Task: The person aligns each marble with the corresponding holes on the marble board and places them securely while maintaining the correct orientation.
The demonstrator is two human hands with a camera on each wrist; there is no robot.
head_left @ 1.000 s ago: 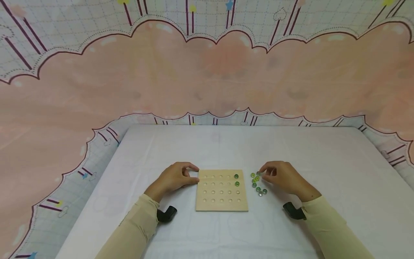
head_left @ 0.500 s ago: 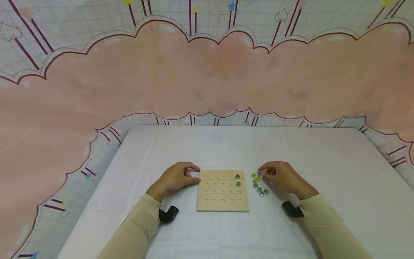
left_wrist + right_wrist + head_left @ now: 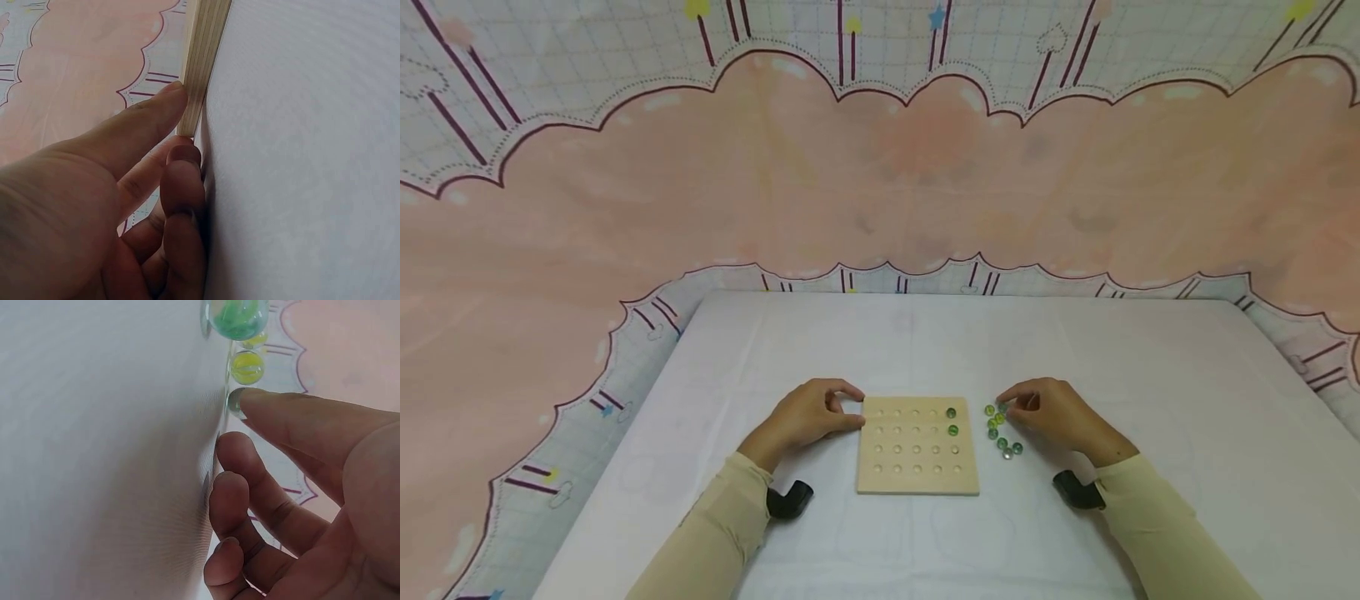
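Observation:
In the head view a square wooden board (image 3: 896,481) with rows of round hollows lies on the white table. Two green marbles (image 3: 952,430) sit in the far hollows of its right column; a hollow nearer me glints, contents unclear. My left hand (image 3: 808,417) holds the board's far left corner between thumb and forefinger, the thumb (image 3: 170,100) on its side edge. Right of the board lie several loose green, yellow and clear marbles (image 3: 992,423). At their far end my right hand (image 3: 1051,417) pinches a greenish marble (image 3: 235,403), partly hidden by the thumb.
The white-covered table (image 3: 820,333) stretches beyond the board and out to both sides. A patterned cloth (image 3: 880,183) hangs behind it. Black wrist mounts (image 3: 790,500) stick out from both sleeves. In the right wrist view, a yellow-swirled marble (image 3: 247,367) lies close to the thumb.
Both hands stay nearly where they were, at the board's corner and at the marble. The whole head view has shifted slightly.

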